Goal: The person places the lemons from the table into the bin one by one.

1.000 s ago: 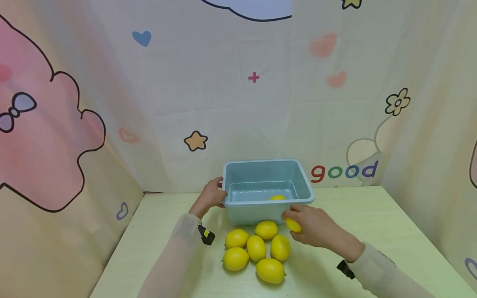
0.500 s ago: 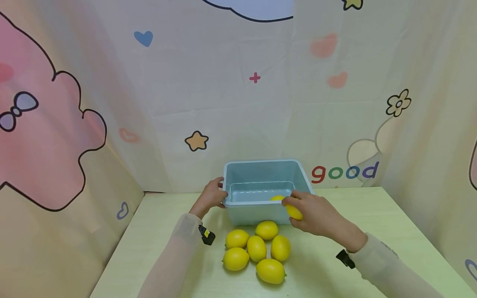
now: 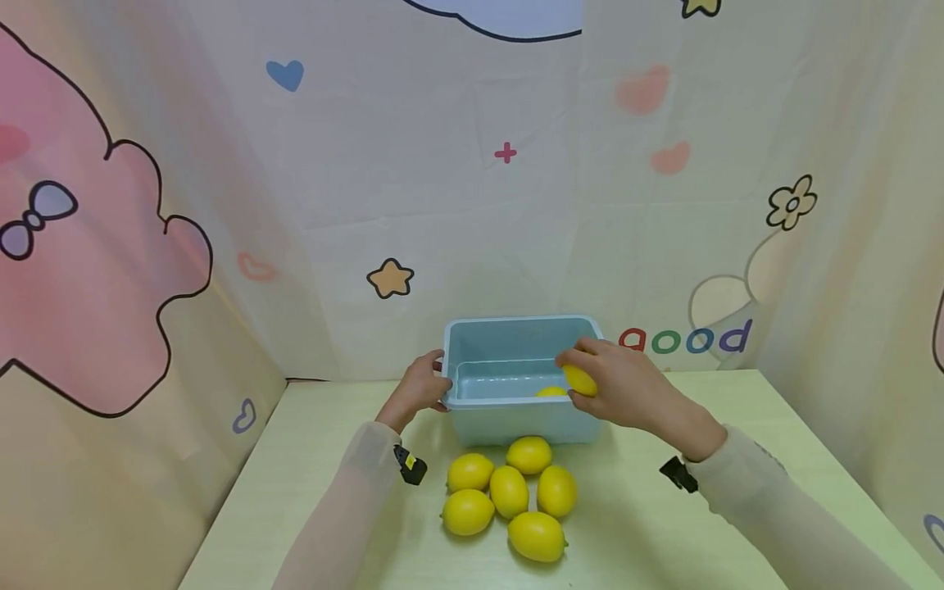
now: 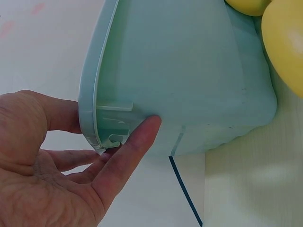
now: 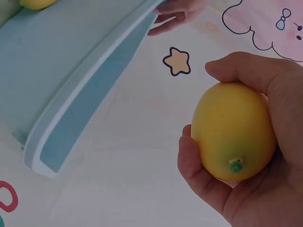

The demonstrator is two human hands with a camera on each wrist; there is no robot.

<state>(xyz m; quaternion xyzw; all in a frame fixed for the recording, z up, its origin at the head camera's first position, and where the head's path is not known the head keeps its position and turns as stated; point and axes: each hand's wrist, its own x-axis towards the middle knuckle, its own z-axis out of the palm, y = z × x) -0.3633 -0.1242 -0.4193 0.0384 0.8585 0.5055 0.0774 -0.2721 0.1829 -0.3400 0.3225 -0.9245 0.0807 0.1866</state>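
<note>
A light blue plastic bin (image 3: 519, 422) stands on the table, and one lemon (image 3: 551, 392) shows inside it behind the front rim. My left hand (image 3: 419, 383) holds the bin's left end by the rim; in the left wrist view one finger (image 4: 135, 149) lies against the outer wall. At the bin's right front corner my right hand (image 3: 627, 385) holds a lemon (image 3: 580, 379) above the rim. Thumb and fingers curl round this lemon (image 5: 234, 130) in the right wrist view, its green tip showing. Several lemons (image 3: 509, 492) lie in a cluster before the bin.
The pale wooden table (image 3: 678, 524) extends to both sides of the lemons. Close behind the bin hangs a printed curtain (image 3: 509, 229), with more cloth at left and right.
My right hand has raised its lemon from beside the bin's front wall to above the rim. My left hand keeps its place on the bin, and the lemons on the table lie as before.
</note>
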